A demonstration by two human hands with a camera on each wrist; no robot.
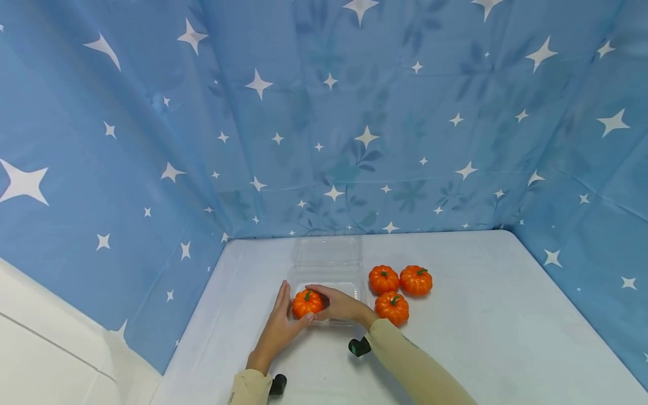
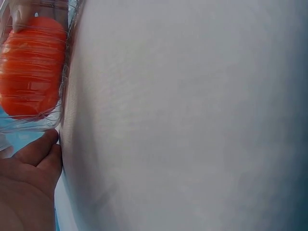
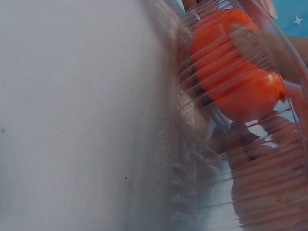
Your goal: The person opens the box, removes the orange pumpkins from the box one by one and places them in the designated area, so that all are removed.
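A small orange toy pumpkin with a green stem sits at the left end of a clear plastic clamshell box. My right hand reaches into the box and grips the pumpkin, fingers behind it and thumb in front. Along the box's left side, my left hand has its fingers straight and its thumb stretched toward the front edge. Through the ribbed wall, the pumpkin shows in the left wrist view, with left fingertips at the box's corner. The right wrist view shows the pumpkin with fingers against it.
Three more toy pumpkins stand in a cluster on the white table, right of the box. The box's lid lies folded back behind it. A blue star-patterned curtain borders the table at the back and sides.
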